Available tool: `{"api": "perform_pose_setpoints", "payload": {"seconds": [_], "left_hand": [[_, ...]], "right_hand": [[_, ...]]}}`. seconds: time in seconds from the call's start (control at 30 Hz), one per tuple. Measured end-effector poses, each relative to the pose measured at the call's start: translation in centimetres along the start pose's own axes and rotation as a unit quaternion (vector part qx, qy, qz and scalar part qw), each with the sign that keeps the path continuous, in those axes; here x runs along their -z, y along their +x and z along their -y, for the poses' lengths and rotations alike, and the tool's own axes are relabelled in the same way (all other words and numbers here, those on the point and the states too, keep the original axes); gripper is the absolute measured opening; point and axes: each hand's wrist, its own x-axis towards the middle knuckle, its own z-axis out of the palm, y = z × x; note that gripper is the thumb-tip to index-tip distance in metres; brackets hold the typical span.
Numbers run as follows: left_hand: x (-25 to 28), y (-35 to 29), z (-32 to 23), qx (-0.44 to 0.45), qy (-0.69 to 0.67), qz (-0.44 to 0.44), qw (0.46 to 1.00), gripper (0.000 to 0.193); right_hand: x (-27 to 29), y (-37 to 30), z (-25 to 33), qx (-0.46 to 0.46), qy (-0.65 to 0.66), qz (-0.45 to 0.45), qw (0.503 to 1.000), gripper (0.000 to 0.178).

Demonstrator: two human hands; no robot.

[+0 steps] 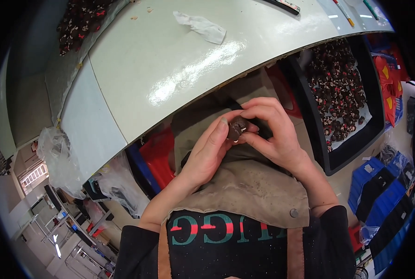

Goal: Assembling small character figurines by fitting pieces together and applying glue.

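Just above my lap, in front of the table edge, both hands meet around a small dark brown moulded piece [236, 128] with a few pale spots. My left hand [210, 145] grips it from the left, thumb lying along its side. From the right, the thumb and fingers of my right hand [276, 131] close on the same piece. Its underside is hidden by the fingers, and its exact kind is too small to make out. A brown apron [244, 181] spreads beneath the hands.
A glossy pale table [124, 88] curves ahead, bearing a crumpled white tissue [202, 28], a marker [286, 6] and a thin brush [344, 13]. On the right, a black tray [330, 160] holds many small dark pieces; a similar heap [79, 23] lies far left. Blue-black bins [379, 186] stand lower right.
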Motion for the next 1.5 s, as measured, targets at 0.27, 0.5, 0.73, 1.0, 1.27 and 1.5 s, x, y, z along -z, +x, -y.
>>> {"api": "perform_pose_setpoints", "payload": {"seconds": [0.27,0.5,0.73,1.0,1.27,1.5], "left_hand": [[-0.2,0.5,0.0,-0.027,0.038,0.012,0.999,0.061],[0.6,0.5,0.6,0.011,-0.007,0.012,1.0,0.061],[0.3,0.4,0.7,0.007,-0.025,0.009,1.0,0.057],[0.7,0.1,1.3,-0.047,0.071,0.012,0.996,0.043],[0.3,0.5,1.7,-0.101,0.189,-0.001,0.977,0.046],[0.0,0.5,1.5,-0.114,0.217,-0.015,0.969,0.047]], "right_hand": [[-0.1,0.0,-0.4,-0.015,0.017,-0.012,1.0,0.045],[0.6,0.5,0.0,-0.061,0.081,0.042,0.994,0.036],[1.1,0.4,0.2,-0.153,0.188,0.085,0.967,0.026],[1.9,-0.2,0.2,-0.198,0.234,0.113,0.945,0.027],[2.8,-1.5,-0.1,-0.225,0.225,0.125,0.94,0.038],[2.7,-1.6,0.1,-0.225,0.21,0.125,0.943,0.041]]}}
